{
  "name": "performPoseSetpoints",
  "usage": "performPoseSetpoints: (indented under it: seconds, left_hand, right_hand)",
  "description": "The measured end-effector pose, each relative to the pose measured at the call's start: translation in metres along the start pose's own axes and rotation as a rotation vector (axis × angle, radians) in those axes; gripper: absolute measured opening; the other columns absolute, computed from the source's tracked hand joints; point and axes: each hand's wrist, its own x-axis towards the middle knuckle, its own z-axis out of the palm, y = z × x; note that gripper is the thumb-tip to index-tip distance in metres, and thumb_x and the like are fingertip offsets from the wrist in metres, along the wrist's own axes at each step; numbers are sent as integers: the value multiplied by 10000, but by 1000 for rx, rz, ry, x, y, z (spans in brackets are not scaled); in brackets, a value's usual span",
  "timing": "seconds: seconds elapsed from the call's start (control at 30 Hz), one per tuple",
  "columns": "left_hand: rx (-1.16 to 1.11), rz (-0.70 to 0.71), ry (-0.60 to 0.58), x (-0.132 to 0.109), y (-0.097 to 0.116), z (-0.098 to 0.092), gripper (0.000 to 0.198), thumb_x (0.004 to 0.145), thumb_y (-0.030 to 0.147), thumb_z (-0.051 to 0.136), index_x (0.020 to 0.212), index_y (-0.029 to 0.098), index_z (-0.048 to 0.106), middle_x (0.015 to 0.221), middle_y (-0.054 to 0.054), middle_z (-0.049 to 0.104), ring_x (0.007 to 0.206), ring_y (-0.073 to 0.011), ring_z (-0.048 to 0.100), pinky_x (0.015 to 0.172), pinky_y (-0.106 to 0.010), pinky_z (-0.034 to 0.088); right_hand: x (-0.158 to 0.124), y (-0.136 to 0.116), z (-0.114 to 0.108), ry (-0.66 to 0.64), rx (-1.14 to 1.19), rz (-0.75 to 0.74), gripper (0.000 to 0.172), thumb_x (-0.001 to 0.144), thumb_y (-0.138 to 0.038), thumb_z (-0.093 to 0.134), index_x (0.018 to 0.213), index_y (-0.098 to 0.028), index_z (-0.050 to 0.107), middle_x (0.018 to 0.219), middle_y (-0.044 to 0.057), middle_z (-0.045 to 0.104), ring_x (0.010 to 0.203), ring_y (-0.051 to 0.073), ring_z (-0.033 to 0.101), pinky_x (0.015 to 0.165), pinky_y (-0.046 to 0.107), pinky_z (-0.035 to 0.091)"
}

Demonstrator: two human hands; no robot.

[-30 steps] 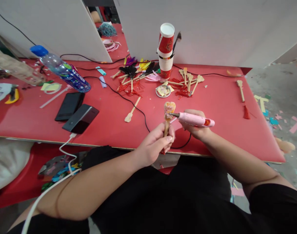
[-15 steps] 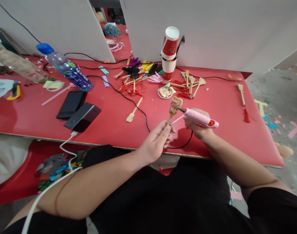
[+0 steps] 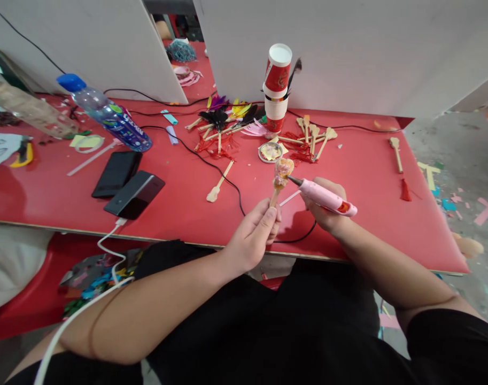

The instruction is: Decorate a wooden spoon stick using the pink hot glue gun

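Observation:
My left hand (image 3: 256, 231) is closed around the thin handle of a small wooden stick (image 3: 283, 174), whose broad, lumpy head points up and carries pink and amber patches. In my right hand (image 3: 327, 206) is a pink glue gun (image 3: 323, 197), with its dark metal nozzle at the right side of the stick's head. Whether the nozzle touches it I cannot tell. Just behind the head lies a small round lid (image 3: 271, 153) with yellowish and pink bits in it. A similar wooden stick (image 3: 220, 182) lies flat to the left.
Two stacked red paper cups (image 3: 277, 75) stand by the white partition, near feathered sticks (image 3: 220, 123) and wooden sticks with red tassels (image 3: 314, 136). A blue-capped bottle (image 3: 111, 117), a power bank (image 3: 134, 194) and a black cable (image 3: 211, 163) occupy the left side.
The wooden stick's head has shifted slightly left and turned a little in my left hand. My right hand and the glue gun have moved slightly left with it.

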Motion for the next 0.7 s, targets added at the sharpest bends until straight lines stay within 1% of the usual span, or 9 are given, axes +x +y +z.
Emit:
performPoseSetpoints:
  seconds: [0.17,0.27,0.37,0.5,0.7]
  left_hand:
    - [5,82,-33,-1,-2,2,438,1182,616,565,974,237,494,681,106,405,512,-54,254,473,-198,224]
    - [-2,101,-43,-3,-3,3,424,1196,598,541,970,244,481,662,114,378,499,-57,246,464,-197,218]
    - [7,107,-39,-4,-3,3,418,1200,594,535,974,245,484,660,115,368,499,-59,251,462,-194,221]
    - [14,113,-41,-5,-2,5,421,1205,590,525,968,245,482,659,116,357,501,-60,245,464,-185,238]
    - [-17,124,-85,-7,-1,7,438,1213,595,491,945,252,456,643,123,309,488,-62,201,461,-184,225]
  right_hand:
    - [-3,5,1,-14,45,11,533,1018,-646,776,727,-252,564,628,-8,592,527,139,527,529,322,375]
    - [-4,7,3,-46,123,15,578,1027,-737,741,749,-258,575,641,1,582,534,148,513,523,337,379]
    - [-5,8,6,-67,186,46,619,1003,-799,747,754,-265,558,644,-9,543,538,143,478,514,337,380]
    - [-7,5,10,-77,237,94,642,995,-803,763,739,-268,517,651,-21,510,548,131,447,519,332,380]
    - [-11,-1,15,-141,291,71,597,1052,-746,736,766,-256,553,670,-19,521,580,131,460,525,321,382]
